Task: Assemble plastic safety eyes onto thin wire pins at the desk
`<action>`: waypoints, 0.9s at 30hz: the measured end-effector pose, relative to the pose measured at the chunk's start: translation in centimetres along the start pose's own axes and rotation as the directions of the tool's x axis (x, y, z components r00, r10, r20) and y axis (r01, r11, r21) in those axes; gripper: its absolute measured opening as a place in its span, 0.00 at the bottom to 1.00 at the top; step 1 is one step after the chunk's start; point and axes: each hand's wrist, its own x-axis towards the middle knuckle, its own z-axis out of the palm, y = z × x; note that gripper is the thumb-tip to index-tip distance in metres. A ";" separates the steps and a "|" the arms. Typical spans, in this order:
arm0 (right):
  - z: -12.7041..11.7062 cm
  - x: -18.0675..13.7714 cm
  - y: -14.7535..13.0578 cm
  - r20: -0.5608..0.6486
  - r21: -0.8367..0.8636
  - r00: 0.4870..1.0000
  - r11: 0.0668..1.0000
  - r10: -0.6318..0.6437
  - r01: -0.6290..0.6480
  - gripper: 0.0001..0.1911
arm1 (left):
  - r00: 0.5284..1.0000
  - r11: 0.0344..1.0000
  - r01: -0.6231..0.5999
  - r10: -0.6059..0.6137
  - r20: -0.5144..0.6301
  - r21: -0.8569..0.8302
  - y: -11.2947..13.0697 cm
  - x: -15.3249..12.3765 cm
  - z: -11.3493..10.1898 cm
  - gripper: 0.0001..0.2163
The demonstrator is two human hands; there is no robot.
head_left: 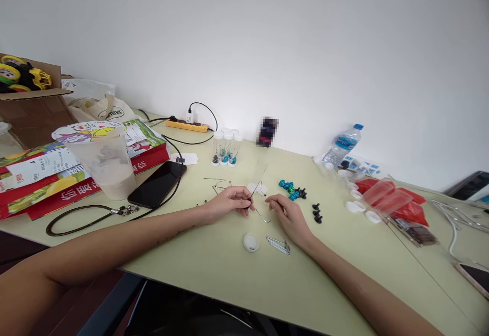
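Observation:
My left hand [235, 202] is closed in a pinch on a small black piece with a thin metal rod [255, 189] rising from it. Close by on the right is my right hand [289, 216], its fingers curled and drawn together; anything between them is too small to make out. An L-shaped hex key [262, 216] shows between the hands. Below it stands a small white cap [251, 243] with tiny bits inside, beside a row of hex keys [278, 245]. Blue knobs [286, 185] and black knobs [317, 214] lie past my right hand.
Clear tubes with white caps [226, 148] stand near the wall. To the left are a drink cup [101, 165], a phone [157, 184] and red boxes [151, 155]. A water bottle [342, 145], red plastic bags [410, 206] and loose white lids [355, 206] occupy the right.

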 end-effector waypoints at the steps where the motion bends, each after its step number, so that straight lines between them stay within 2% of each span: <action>1: -0.1 0.0 0.1 0.011 0.008 1.000 1.000 0.005 -0.005 0.14 | 1.000 1.000 -0.001 0.001 0.009 0.013 0.1 0.0 0.1 0.10; 7: 0.0 0.1 0.2 0.098 0.046 0.995 0.999 -0.021 0.016 0.13 | 0.999 0.993 0.031 -0.032 0.012 0.110 0.1 0.0 0.1 0.11; 12: 0.2 0.1 0.3 0.145 0.011 0.989 1.000 -0.008 0.006 0.11 | 0.998 0.982 0.056 -0.063 0.032 0.179 -0.2 0.2 -0.1 0.11; 18: -0.1 0.3 0.4 0.175 0.021 0.984 0.999 -0.029 0.025 0.11 | 0.999 0.983 0.042 -0.040 -0.018 0.181 -0.1 0.0 0.0 0.11; 24: -0.3 0.1 0.7 0.143 -0.019 0.989 0.999 -0.028 0.031 0.14 | 0.995 0.982 0.046 -0.030 -0.090 0.184 -0.2 0.0 0.1 0.10; 27: -1.0 0.1 1.2 0.043 -0.216 0.998 0.975 -0.043 0.051 0.15 | 0.995 0.985 0.051 -0.037 -0.092 0.164 -0.4 0.0 0.1 0.09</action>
